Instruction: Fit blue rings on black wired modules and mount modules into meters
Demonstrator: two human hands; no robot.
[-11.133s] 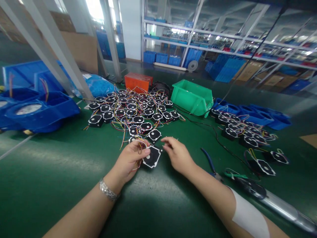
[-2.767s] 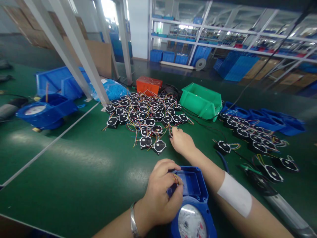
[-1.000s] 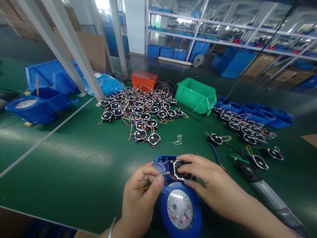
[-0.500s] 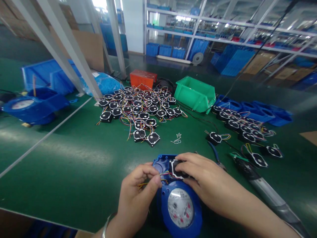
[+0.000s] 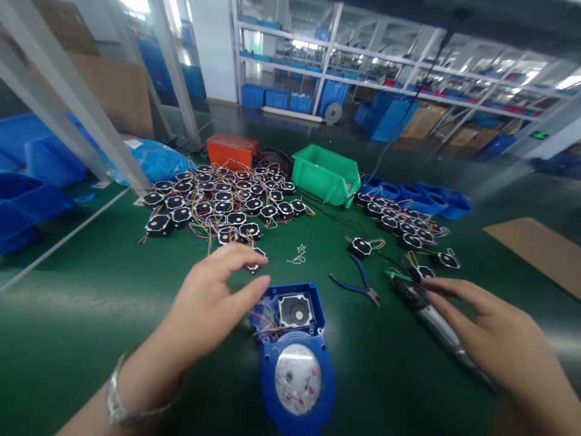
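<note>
A blue water meter (image 5: 297, 378) with a round, clear-covered dial faces me on the green table. Inside its open upper compartment sits a black module with a white edge (image 5: 295, 310), and thin coloured wires are bunched to its left. My left hand (image 5: 204, 303) hovers just left of that compartment, thumb and fingers apart, holding nothing. Over at the right, my right hand (image 5: 494, 330) is beside a black and silver electric screwdriver (image 5: 438, 327) with a green end. Its fingers are spread at the tool's upper part; whether they touch it, I cannot tell.
Blue-handled pliers (image 5: 363, 284) lie between the meter and the screwdriver. Several small screws (image 5: 299, 251) are beyond the meter. Wired black modules (image 5: 222, 197) crowd the back left, others (image 5: 399, 224) the right. A green bin (image 5: 324, 175) and an orange box (image 5: 231, 151) stand behind.
Both hands have come off the module and wires in the meter. My right hand has moved right to the screwdriver; my left has drawn back leftward and opened. The view has shifted right.
</note>
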